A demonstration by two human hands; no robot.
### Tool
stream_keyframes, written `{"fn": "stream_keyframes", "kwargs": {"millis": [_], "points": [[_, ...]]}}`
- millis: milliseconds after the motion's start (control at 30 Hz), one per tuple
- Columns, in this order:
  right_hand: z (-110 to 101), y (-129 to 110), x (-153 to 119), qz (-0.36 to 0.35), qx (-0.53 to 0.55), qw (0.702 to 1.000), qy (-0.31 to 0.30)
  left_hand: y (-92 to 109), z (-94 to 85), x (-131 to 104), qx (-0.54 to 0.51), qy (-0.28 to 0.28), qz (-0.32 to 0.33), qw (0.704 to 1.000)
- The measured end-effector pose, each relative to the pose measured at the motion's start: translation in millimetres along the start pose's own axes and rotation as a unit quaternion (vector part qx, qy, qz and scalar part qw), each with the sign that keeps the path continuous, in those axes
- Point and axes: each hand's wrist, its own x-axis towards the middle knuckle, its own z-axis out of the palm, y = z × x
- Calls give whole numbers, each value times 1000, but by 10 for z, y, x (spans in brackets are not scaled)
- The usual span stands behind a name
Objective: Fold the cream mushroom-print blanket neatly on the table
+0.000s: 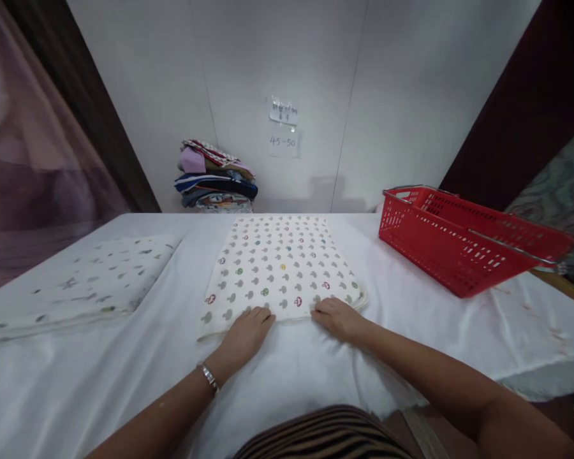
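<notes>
A folded white cloth with a print of small mushrooms, mostly grey with some red, green, blue and yellow, lies flat in the middle of the table. My left hand grips its near edge left of centre, fingers curled and a silver bracelet on the wrist. Farther right on that same edge, my right hand has its fingers closed on the cloth. The fingertips of both hands are partly hidden. To the left rests another folded white cloth with a sparse dark print, apart from my hands.
White fabric covers the table. A red plastic basket with metal handles stands at the right. Against the back wall is a stack of folded textiles, below and left of paper notes. A pinkish curtain hangs at the left.
</notes>
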Motion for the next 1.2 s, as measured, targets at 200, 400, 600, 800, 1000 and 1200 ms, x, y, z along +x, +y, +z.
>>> {"fn": "stream_keyframes", "kwargs": {"millis": [200, 400, 600, 800, 1000, 1200], "points": [[-64, -31, 38, -18, -66, 998, -13, 31, -68, 48, 14, -33, -3, 999], [-63, -27, 7, 51, 45, 998, 2, -2, -23, 2, -12, 2, 10, 1000], [-120, -65, 9, 102, 111, 989, -12, -9, -3, -23, -29, 1, -10, 1000], [-164, -68, 30, 125, 136, 983, -22, 4, -29, 4, -32, -12, -43, 999], [-163, -37, -8, 81, 154, 984, -29, -64, -33, -15, -40, 16, -6, 999], [-255, 328, 229, 92, 172, 980, 25, -52, 5, -42, 12, 77, -5, 997]]}}
